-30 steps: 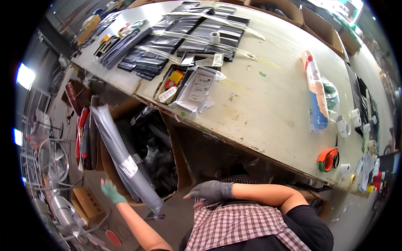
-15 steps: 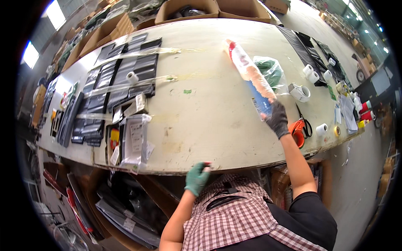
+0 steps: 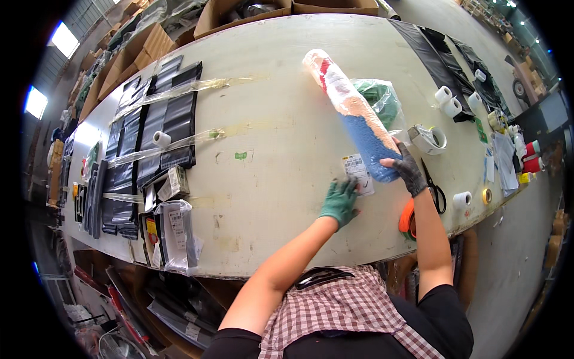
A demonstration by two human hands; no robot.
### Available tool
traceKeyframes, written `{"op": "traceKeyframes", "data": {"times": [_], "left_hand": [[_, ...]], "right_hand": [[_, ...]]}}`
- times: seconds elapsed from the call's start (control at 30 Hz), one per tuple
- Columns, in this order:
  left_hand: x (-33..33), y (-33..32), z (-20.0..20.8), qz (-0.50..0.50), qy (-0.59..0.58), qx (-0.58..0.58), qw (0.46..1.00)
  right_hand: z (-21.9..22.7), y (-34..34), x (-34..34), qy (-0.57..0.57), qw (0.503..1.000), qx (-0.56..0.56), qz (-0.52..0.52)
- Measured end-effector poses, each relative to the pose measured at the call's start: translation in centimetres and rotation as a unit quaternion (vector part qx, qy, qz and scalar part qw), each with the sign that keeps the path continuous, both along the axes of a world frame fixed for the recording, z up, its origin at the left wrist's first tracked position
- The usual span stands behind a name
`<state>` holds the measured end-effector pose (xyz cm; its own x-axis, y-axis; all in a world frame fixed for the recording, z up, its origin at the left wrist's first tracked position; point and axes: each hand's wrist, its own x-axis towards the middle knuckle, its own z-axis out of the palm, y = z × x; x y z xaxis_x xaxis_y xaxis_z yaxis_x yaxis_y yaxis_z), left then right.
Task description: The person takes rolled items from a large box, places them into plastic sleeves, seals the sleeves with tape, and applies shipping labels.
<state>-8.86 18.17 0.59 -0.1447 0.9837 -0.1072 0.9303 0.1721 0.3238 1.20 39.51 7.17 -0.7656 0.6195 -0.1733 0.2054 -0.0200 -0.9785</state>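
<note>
A long plush roll (image 3: 354, 119), like a rolled-up mat in clear plastic with red, white, peach and blue areas, lies slantwise on the table. Its near end is held by my right hand (image 3: 409, 170), in a dark grey glove with bare fingertips. Beside that end is a white printed label (image 3: 357, 166), partly covered by my fingers. My left hand (image 3: 339, 203), in a green glove, reaches to the label with its fingers stretched out. Whether those fingers press on the label or hover just above it, I cannot tell.
A clear bag of green material (image 3: 387, 105) lies behind the roll. Right of my hands are a tape dispenser (image 3: 427, 139), black scissors (image 3: 438, 194), an orange tape roll (image 3: 408, 221) and white rolls (image 3: 452, 107). Black plastic bags (image 3: 170, 119) and a small box (image 3: 173, 182) occupy the left side.
My left hand has gone from the table's front edge up and right to the label, its fingers extending. The roll has turned slightly in my right hand, and the label beside it now shows.
</note>
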Motion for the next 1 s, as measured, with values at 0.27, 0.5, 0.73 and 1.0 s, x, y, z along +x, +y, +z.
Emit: {"op": "traceKeyframes", "data": {"times": [0.27,0.5,0.73,1.0], "left_hand": [[-4.9,-16.7,0.5,0.098,0.062,-0.036,0.993],[-6.9,-13.7,1.7,0.285,-0.238,0.153,0.916],[-10.8,-11.5,0.6,0.181,-0.689,0.011,0.702],[-16.7,-24.9,3.5,0.313,-0.395,0.063,0.861]], "right_hand": [[-0.5,-12.3,2.5,-0.001,0.996,-0.084,-0.029],[-2.3,-18.1,2.8,0.099,0.91,-0.393,-0.091],[-2.4,-23.7,2.5,0.168,0.887,-0.417,-0.105],[-2.2,-27.0,1.8,0.125,0.955,-0.23,-0.138]]}}
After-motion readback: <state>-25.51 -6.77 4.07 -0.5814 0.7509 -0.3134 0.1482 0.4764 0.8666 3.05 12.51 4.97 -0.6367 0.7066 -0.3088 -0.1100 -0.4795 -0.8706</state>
